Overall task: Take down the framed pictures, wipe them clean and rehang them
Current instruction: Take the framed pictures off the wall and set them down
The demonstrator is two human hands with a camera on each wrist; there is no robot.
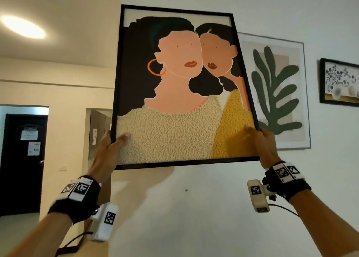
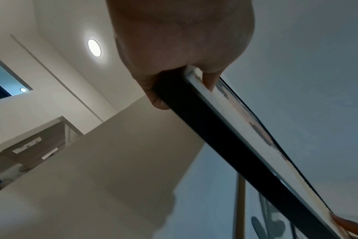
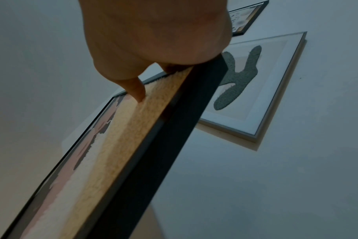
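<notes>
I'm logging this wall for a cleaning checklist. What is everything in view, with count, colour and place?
Portrait picture: one, black frame, two faceless figures in cream and yellow; held tilted in front of the wall, overlapping the leaf picture's left edge.
Leaf picture: one, pale frame, green leaf; hanging on the wall, right of the portrait.
Flower picture: one, black frame; on the wall, far right.
Wall: white, with a small dark spot below the portrait.
Ceiling light: one, lit, upper left.
Door: one, dark, papers stuck on it; far left.
Wrist cameras: two, white, one under each wrist.
Left hand: grips the portrait's lower left edge.
Right hand: grips its lower right edge.
</notes>
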